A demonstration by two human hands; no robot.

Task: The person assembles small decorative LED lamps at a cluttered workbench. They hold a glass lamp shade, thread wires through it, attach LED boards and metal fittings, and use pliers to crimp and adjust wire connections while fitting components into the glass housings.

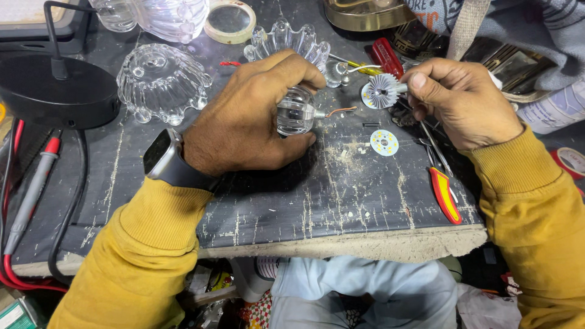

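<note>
My left hand [250, 116] is closed around the base of a clear flower-shaped glass lamp shade [286, 42], whose scalloped rim points away from me. A short copper wire [341, 111] sticks out of its neck. My right hand [466, 100] pinches a small finned silver heat sink [382, 90] just right of the shade. A round white LED disc [384, 142] lies on the dark scratched board [292, 195] between my hands. I wear a dark wristwatch [163, 157] and yellow sleeves.
A second clear glass shade [161, 79] rests at the left, another one [164, 17] at the top. A tape roll [230, 21], a black lamp base [58, 91], meter probes [33, 183], a red screwdriver [385, 56] and red-handled pliers [443, 194] surround the work spot.
</note>
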